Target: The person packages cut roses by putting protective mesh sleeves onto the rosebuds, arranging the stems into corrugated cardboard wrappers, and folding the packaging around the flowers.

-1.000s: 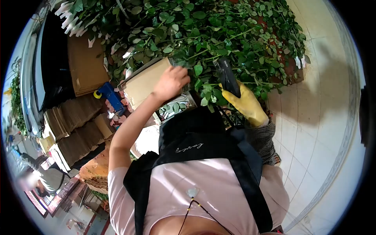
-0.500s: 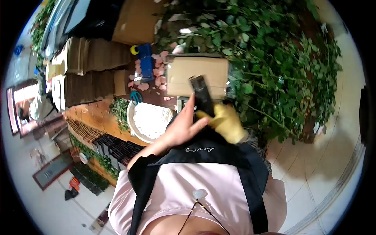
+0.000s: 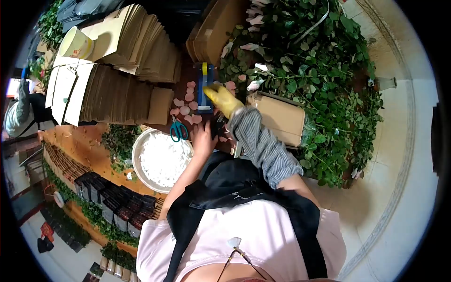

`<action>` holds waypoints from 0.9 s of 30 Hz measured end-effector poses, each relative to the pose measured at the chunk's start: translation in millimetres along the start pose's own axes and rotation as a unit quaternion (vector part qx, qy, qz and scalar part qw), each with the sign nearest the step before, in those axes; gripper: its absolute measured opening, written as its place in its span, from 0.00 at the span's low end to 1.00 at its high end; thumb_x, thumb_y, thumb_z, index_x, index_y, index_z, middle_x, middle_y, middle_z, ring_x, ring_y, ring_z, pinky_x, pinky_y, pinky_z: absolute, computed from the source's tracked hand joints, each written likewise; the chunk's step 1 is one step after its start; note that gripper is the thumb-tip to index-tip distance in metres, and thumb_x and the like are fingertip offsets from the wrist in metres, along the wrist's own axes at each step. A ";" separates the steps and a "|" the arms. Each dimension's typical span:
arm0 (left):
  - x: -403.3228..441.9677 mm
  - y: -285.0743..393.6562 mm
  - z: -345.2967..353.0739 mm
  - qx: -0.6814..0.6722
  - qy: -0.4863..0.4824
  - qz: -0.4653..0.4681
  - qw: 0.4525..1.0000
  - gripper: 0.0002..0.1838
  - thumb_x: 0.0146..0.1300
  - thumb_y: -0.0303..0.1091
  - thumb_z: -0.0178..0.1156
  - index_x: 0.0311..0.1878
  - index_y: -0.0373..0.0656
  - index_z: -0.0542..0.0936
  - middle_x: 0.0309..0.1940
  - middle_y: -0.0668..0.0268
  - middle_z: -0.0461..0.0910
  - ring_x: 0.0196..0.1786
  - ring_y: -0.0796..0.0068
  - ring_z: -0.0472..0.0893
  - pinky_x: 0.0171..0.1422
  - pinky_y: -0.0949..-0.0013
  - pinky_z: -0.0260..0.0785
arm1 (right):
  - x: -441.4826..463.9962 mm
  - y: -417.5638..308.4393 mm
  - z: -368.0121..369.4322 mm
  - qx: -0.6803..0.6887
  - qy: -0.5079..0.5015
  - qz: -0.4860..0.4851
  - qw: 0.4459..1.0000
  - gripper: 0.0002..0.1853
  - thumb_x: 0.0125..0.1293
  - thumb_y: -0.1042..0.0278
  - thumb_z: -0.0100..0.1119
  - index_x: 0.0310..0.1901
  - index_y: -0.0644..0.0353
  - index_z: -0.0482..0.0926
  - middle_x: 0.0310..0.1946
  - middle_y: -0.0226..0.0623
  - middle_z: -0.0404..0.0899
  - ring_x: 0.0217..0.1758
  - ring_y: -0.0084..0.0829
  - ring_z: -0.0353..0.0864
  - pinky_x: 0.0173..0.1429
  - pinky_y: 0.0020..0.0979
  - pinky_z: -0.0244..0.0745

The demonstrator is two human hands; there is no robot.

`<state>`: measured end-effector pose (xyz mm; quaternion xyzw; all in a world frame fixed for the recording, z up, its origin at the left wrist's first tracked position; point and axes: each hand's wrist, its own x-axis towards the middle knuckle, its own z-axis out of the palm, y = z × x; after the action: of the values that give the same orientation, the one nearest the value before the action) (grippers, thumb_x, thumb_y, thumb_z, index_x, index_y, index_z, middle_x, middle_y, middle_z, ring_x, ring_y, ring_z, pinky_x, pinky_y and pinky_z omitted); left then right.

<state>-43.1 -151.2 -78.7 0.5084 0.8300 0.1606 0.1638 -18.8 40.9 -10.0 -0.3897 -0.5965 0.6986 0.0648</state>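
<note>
My bare left hand (image 3: 203, 140) is closed round a black tool (image 3: 218, 125), partly hidden, just below the blue tape dispenser (image 3: 205, 101). My right hand (image 3: 223, 100), in a yellow glove, reaches across to the dispenser's right side, its fingers pressed together at the tape; what they pinch is too small to tell. Pink petals (image 3: 184, 110) lie left of the dispenser. Teal-handled scissors (image 3: 179, 130) lie beside my left hand. A cardboard piece (image 3: 277, 117) lies right of my grey right sleeve.
Leafy stems (image 3: 324, 94) cover the right side, with white-wrapped buds (image 3: 255, 84) among them. A round tub of white pieces (image 3: 136, 157) stands at left, below stacked cardboard (image 3: 112, 94) and a paper cup (image 3: 76, 43). Another person (image 3: 19, 115) is at far left.
The black tool has passed from my gloved right hand to my left hand. My right hand has moved left to the tape dispenser. The view has shifted.
</note>
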 end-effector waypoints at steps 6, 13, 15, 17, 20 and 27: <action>-10.3 -25.6 -8.3 -0.118 0.133 0.064 0.982 0.32 0.51 0.31 0.69 0.61 0.36 0.72 0.59 0.47 0.70 0.60 0.43 0.70 0.63 0.48 0.64 | -46.1 -17.4 28.2 0.121 0.008 0.032 0.992 0.11 0.74 0.65 0.57 0.42 0.66 0.80 0.35 0.36 0.84 0.33 0.24 0.82 0.38 0.27 0.77; -10.7 -29.3 -30.3 -0.152 0.147 0.063 0.975 0.24 0.55 0.24 0.64 0.57 0.37 0.75 0.54 0.50 0.74 0.58 0.45 0.72 0.63 0.50 0.65 | -59.5 61.5 45.4 -0.294 0.141 0.101 0.940 0.14 0.70 0.59 0.61 0.42 0.62 0.84 0.32 0.37 0.86 0.33 0.27 0.85 0.40 0.31 0.78; -7.2 -39.6 -29.6 -0.163 0.161 0.080 0.970 0.22 0.56 0.23 0.63 0.56 0.36 0.76 0.53 0.49 0.76 0.57 0.45 0.73 0.63 0.50 0.65 | -85.5 45.9 33.9 0.001 0.044 0.096 0.994 0.09 0.71 0.64 0.60 0.42 0.60 0.84 0.34 0.34 0.87 0.35 0.26 0.85 0.41 0.29 0.79; -10.1 -37.7 -36.9 -0.168 0.143 0.062 0.973 0.20 0.57 0.22 0.62 0.55 0.35 0.77 0.54 0.49 0.75 0.57 0.45 0.73 0.63 0.50 0.65 | -123.4 -24.7 -0.2 0.099 0.032 0.056 0.993 0.07 0.72 0.68 0.58 0.43 0.62 0.82 0.38 0.34 0.87 0.36 0.24 0.85 0.43 0.26 0.80; -13.1 -36.3 -36.2 -0.170 0.121 0.060 0.976 0.18 0.58 0.22 0.61 0.54 0.35 0.78 0.53 0.51 0.76 0.57 0.47 0.73 0.63 0.52 0.65 | -149.2 -58.4 -78.7 0.043 0.157 0.106 0.981 0.07 0.72 0.71 0.57 0.44 0.65 0.81 0.43 0.36 0.86 0.41 0.25 0.85 0.45 0.28 0.82; -28.2 -36.0 -22.0 -0.217 0.037 0.050 0.974 0.12 0.63 0.25 0.61 0.51 0.38 0.81 0.53 0.55 0.76 0.59 0.50 0.72 0.64 0.55 0.65 | -153.9 -25.9 -166.8 -0.436 -0.193 0.495 0.726 0.25 0.72 0.46 0.55 0.55 0.61 0.81 0.38 0.38 0.88 0.36 0.29 0.88 0.46 0.33 0.82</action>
<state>-69.1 -194.2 -71.6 0.4952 0.7544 0.3638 0.2308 181.1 93.3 87.4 -0.4723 -0.5571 0.3547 -0.5837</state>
